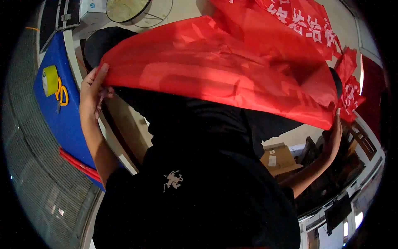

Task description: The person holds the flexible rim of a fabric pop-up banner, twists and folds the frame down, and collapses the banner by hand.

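A long red cloth banner [199, 62] stretches across my lap, with its near edge pulled fairly straight. White characters show on its far part at the top right, and more of it lies bunched at the right. My left hand [94, 89] pinches the banner's left corner between thumb and fingers. At the right end, my right hand [335, 124] is closed on the near corner; its fingers are partly hidden by the cloth and my wrist.
On a blue surface [68, 124] at the left lie a yellow-green tape roll [50, 80], orange-handled scissors [62, 94] and red strips [81, 165]. A round stool [126, 9] stands at the top. An open cardboard box [278, 159] is at the lower right.
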`<state>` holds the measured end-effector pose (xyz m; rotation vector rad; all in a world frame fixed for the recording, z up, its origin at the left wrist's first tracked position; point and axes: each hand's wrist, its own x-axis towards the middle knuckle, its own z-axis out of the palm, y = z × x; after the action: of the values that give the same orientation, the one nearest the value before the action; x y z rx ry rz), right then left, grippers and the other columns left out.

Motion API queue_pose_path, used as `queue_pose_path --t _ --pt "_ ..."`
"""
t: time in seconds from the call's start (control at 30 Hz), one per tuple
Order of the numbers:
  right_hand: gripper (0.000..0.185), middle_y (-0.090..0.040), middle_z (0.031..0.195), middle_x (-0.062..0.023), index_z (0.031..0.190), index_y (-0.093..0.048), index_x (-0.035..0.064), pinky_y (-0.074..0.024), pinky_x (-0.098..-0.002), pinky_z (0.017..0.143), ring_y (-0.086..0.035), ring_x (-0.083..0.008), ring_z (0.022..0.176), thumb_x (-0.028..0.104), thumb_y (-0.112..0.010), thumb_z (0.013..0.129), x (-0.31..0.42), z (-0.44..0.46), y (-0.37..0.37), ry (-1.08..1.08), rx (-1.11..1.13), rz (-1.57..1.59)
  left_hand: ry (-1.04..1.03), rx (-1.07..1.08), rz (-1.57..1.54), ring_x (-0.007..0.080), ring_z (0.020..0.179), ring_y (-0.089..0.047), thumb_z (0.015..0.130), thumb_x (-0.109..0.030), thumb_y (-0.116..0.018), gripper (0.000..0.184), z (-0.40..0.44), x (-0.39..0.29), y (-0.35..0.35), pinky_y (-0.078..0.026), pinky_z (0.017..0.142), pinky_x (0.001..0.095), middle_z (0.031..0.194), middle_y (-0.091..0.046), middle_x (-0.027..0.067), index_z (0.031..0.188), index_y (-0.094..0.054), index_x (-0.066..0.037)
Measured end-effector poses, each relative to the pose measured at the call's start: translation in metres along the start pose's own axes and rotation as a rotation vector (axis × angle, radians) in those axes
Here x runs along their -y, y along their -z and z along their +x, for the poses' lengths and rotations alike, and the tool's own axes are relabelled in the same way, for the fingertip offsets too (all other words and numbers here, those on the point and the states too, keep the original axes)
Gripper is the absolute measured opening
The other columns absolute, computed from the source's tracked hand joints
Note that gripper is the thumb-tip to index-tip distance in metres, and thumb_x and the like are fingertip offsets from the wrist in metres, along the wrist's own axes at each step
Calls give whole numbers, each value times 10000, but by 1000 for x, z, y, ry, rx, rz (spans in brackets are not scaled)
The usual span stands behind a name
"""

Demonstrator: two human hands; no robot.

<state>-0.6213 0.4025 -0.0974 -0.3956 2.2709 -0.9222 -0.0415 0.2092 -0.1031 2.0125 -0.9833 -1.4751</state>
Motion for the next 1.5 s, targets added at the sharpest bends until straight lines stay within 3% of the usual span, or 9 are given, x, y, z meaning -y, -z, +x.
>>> queue_pose_path --t 0.07,0.27,0.47,0.57,0.73,1.03,1.27,1.33,1.5 --pt "645 -501 1243 -119 1289 -456 7 -388 -338 909 -504 -183 1091 468 -558 850 6 -5 0 -211 -28 84 -27 25 -18 63 539 -549 871 -294 -593 227 2 -1 -5 -416 476 191 780 -616 -15 953 -595 -83" --pt "513 -549 1154 -66 1256 -478 -15 -387 -282 894 -518 -150 1019 344 -540 894 -1 -5 22 198 -39 -139 -227 12 -523 143 972 -539 896 -192 -524 223 13 1 -3 -424 777 294 1081 -583 38 1089 -534 -81" --pt "436 -550 1122 -59 1211 -531 21 -424 -262 814 -531 -120 965 307 -562 883 3 5 18 205 -137 288 -94 157 -539 166 964 -558 900 -260 -501 344 14 4 15 -431 844 305 1119 -584 63 1169 -534 -48" --pt "418 -577 1074 -62 1165 -577 32 -421 -254 792 -532 -110 916 331 -577 872 18 -7 7 190 -122 -19 46 -43 -172 145 1017 -536 898 -297 -507 380 5 5 24 -463 723 283 1110 -580 65 1204 -507 -72" --pt "329 -490 1195 -96 1191 -506 34 -414 -294 907 -493 -195 1090 47 -542 864 -19 14 47 507 12 115 -439 -51 -214 118 925 -564 908 -157 -494 388 14 26 26 -470 773 236 1227 -521 94 1269 -436 -26" --pt "233 -526 1120 -54 1132 -468 65 -441 -265 841 -525 -154 1045 194 -471 937 5 1 15 351 153 664 -50 -45 -259 54 804 -589 904 -250 -534 355 23 17 21 -489 639 143 1076 -593 34 1181 -533 -28" --pt "201 -498 772 20 1034 -575 81 -311 -189 521 -388 -40 583 235 -497 930 17 -3 -10 -110 -41 276 -769 -232 34 84 842 -596 906 -180 -533 282 22 22 1 -507 689 165 1041 -595 46 1145 -533 -29" --pt "156 -484 755 32 983 -575 89 -334 -192 529 -421 -43 598 221 -520 919 20 -7 -13 -37 16 235 -238 -177 -588 79 765 -597 903 -154 -533 281 18 4 3 -491 633 153 1013 -601 52 1152 -527 -22" --pt "241 -520 911 -27 1042 -560 66 -447 -237 771 -518 -123 830 251 -566 887 -7 6 -1 458 72 320 -16 -46 -444 50 593 -534 901 -197 -547 309 18 3 18 -452 528 150 919 -616 38 1160 -530 -29"
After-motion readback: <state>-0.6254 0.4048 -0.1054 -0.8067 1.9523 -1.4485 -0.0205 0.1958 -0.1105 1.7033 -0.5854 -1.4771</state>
